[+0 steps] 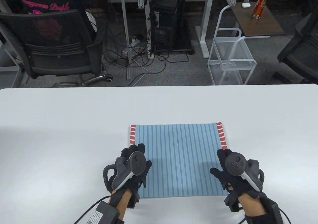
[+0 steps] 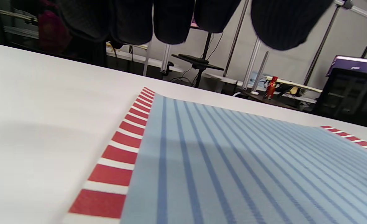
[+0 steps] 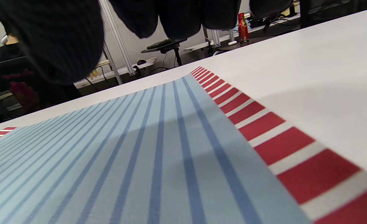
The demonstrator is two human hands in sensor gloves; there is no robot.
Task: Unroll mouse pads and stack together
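White table (image 1: 62,114), office clutter behind: a striped pad (image 1: 178,159) is laid flat near the front edge, flanked by left hand (image 1: 133,168) and right hand (image 1: 236,170), fingers loose, nothing gripped. Unrolling looks done; another pad must be fetched for stacking.

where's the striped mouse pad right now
In the table view the blue striped mouse pad lies flat on the white table, near its front edge, between the left hand and right hand.
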